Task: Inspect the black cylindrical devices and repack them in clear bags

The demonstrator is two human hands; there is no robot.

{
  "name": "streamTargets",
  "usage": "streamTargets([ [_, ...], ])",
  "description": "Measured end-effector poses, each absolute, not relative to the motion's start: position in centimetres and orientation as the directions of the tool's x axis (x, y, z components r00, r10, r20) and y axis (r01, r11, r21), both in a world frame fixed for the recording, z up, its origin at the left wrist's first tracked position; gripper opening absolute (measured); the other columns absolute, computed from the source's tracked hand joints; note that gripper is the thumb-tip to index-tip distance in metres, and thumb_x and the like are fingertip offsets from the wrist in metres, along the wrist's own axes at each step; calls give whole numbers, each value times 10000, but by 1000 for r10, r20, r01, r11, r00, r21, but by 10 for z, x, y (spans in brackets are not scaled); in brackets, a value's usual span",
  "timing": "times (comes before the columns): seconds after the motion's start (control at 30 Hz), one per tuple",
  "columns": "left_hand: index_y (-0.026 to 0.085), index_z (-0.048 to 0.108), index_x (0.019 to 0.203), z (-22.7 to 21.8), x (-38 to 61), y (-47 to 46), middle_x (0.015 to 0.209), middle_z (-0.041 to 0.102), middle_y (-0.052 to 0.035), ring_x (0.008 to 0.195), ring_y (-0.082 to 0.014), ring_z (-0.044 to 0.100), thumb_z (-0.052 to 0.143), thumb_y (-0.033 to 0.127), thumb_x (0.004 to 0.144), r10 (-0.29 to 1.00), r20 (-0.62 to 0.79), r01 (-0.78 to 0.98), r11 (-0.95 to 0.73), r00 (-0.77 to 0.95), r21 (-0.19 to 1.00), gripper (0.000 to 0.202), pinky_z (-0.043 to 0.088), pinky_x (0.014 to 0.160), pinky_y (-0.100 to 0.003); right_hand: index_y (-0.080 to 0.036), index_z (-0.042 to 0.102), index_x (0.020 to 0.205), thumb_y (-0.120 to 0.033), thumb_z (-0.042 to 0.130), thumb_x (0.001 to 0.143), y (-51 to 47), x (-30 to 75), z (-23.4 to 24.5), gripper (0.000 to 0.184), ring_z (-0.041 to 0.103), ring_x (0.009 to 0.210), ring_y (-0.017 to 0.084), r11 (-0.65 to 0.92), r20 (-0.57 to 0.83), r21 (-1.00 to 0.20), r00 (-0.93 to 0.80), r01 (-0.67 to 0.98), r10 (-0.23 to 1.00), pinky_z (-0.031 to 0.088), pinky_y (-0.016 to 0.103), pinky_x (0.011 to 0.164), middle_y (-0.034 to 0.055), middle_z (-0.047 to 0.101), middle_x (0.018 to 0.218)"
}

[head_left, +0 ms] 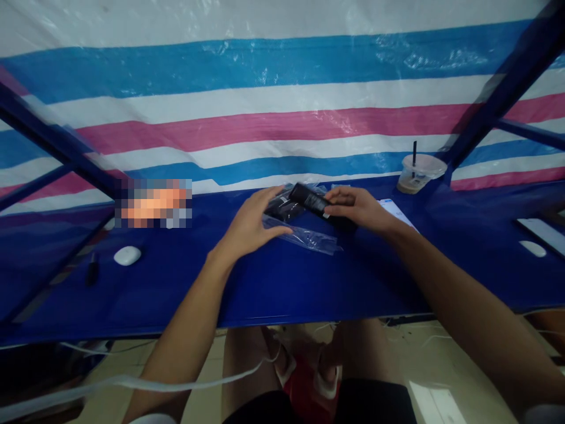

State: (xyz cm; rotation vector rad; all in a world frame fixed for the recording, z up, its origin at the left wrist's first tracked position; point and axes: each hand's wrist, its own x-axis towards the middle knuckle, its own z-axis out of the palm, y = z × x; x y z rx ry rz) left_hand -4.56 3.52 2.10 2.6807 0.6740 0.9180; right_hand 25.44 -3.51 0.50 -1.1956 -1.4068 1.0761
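Note:
My right hand (359, 207) pinches a black, flat, oblong item (309, 198) with a small white label near its lower edge; its exact kind I cannot make out. My left hand (251, 225) is curved, with thumb and fingers spread apart. Its thumb lies over a clear plastic bag (315, 240), and its fingertips are by a dark plastic-wrapped item (285, 206). More clear plastic shows behind the black item. Part of a dark thing under my right hand is hidden.
A lidded plastic cup (419, 175) with a black straw stands at the back right of the blue table (309, 294). A phone (397, 213) lies behind my right wrist. White rounded objects (128, 255) lie at both sides. A dark pen-like object (92, 271) is far left. Striped sheeting hangs behind.

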Motion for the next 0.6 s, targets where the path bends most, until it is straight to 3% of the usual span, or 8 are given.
streamTargets([
  [0.1,240,636,1431,28,-73,52,1470,643,-121,1376,-350,581,769,685,860,625,306,470,-760,718,449,735,446,1182,-510,-250,630,1248,-391,906,710,-26,273,4,620,731,808,233,179,185,-982,141,56,972,616,390,730,22,769,900],
  [0.2,208,685,1374,29,-91,62,1369,706,-121,1228,-343,667,806,680,804,714,70,586,-622,697,519,749,523,1077,-470,-308,420,1530,-338,892,701,-21,287,2,954,739,839,255,197,206,-979,228,61,952,633,401,721,19,761,931],
  [0.27,203,695,1360,28,-97,65,1292,740,-117,1157,-334,696,815,673,775,748,-37,640,-540,663,546,760,555,1001,-441,-329,341,1579,-329,893,690,-20,292,1,1047,748,850,267,180,193,-981,249,73,949,645,400,705,21,754,950],
  [0.43,214,682,1372,27,-103,68,1222,758,-111,1111,-315,711,828,640,738,758,-150,687,-464,634,559,778,560,918,-391,-273,511,1413,-365,871,729,-19,303,0,778,742,748,234,90,109,-993,301,74,947,642,355,622,37,746,906],
  [0.6,193,708,1302,25,-101,70,1085,772,-95,1024,-295,714,855,598,694,741,-221,712,-448,634,540,745,546,876,-380,-231,624,1289,-294,780,795,-14,321,-2,522,669,597,191,43,129,-982,497,182,858,557,288,458,39,709,811],
])
